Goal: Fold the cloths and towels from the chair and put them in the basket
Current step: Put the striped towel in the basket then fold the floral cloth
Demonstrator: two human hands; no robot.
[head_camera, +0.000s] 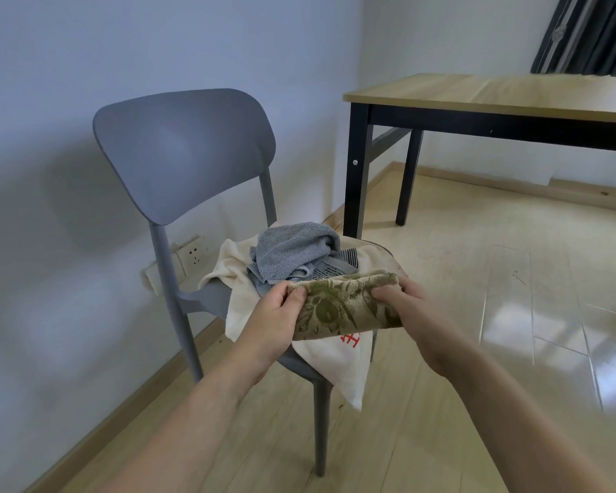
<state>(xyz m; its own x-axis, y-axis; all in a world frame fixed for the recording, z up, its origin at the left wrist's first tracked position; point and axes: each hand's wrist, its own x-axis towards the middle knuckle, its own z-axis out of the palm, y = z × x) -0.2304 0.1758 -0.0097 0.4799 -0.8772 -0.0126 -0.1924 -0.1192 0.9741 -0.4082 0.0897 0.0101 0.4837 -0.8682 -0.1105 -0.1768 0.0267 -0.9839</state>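
Note:
A green and beige patterned towel (345, 307), folded into a short band, hangs in the air in front of the grey chair (182, 151). My left hand (276, 322) grips its left end with the thumb on top. Its right end is pinched by my right hand (411, 311). On the chair seat lie a crumpled grey-blue towel (292, 252), a dark striped cloth (347, 259) and a cream cloth (342, 364) with red print that droops over the seat's front edge. No basket is in view.
A wooden table (495, 90) with black legs stands to the right of the chair, near a dark curtain (584, 33). A wall socket (194, 256) sits behind the chair. Pale wood floor (477, 314) spreads to the right.

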